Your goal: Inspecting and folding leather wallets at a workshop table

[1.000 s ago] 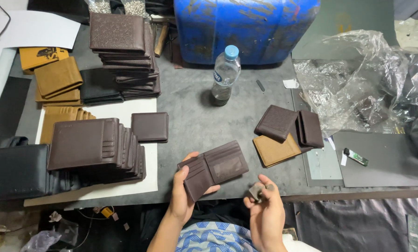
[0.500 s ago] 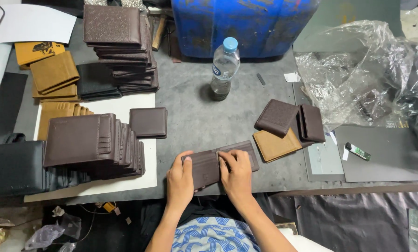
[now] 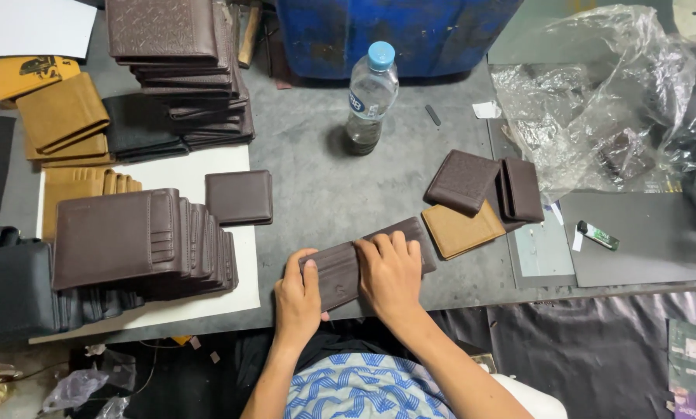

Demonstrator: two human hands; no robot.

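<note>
Both hands flat on the dark brown wallet (image 3: 340,268), pressing rather than pinching: left hand (image 3: 300,299) gripping its left end with thumb over the near edge, right hand (image 3: 392,273) spread across the middle. Long axis running left to right, right end tilted slightly far. Lying at the near edge of the desk (image 3: 324,186). Tan wallet (image 3: 460,230) just beside its right end; wallet stack (image 3: 142,240) to the left; open room toward the water bottle (image 3: 369,97).
</note>
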